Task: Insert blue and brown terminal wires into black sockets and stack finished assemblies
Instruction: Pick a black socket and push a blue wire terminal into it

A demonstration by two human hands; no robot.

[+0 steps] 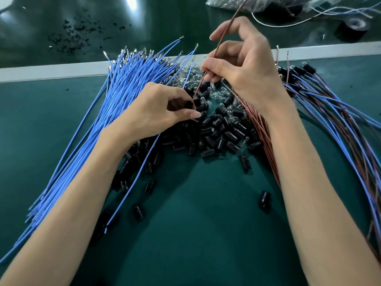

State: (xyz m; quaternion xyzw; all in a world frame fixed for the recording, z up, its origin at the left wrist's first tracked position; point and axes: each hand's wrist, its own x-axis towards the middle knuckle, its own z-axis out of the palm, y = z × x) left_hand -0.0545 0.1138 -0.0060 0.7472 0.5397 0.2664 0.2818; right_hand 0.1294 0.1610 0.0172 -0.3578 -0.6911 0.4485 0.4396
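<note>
My left hand pinches a black socket above the heap of loose black sockets. A blue wire trails from that socket down toward me. My right hand pinches a brown wire that runs up out of view, and its lower end meets the socket in my left hand. Loose blue wires fan out at the left. Loose brown wires lie under my right forearm. Finished assemblies with blue and brown wires are piled at the right.
The green mat covers the table. Small clear glass bulbs lie behind the sockets. A white strip crosses the table's far side. A black tape roll, plastic bags and black debris lie beyond it.
</note>
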